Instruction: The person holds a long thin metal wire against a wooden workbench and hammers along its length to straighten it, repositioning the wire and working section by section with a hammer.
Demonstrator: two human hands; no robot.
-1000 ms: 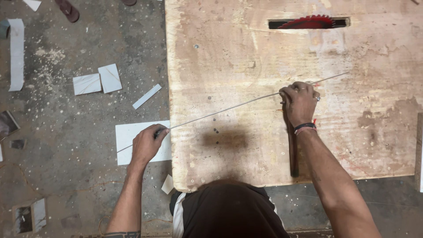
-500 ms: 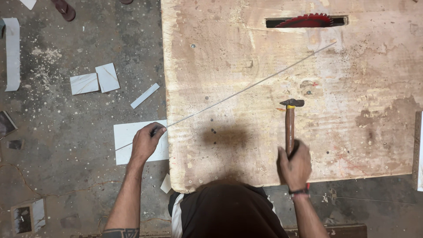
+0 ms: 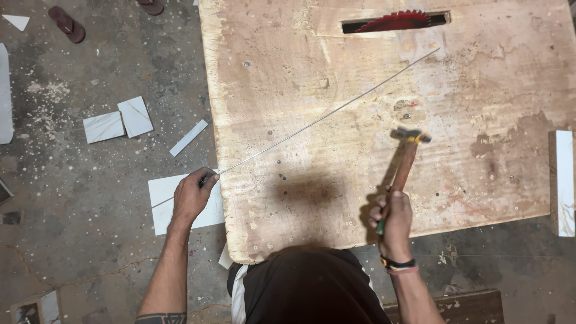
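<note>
Rod (image 3: 327, 114) lies diagonally on table (image 3: 492, 90), left hand (image 3: 191, 195) closed on its end; right hand (image 3: 393, 219), off rod since a second ago, grips hammer (image 3: 405, 162) raised.

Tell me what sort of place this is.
Likely a rough workshop: a plywood saw table with a red blade in its slot, tile offcuts on a dusty floor, a hammer.
</note>
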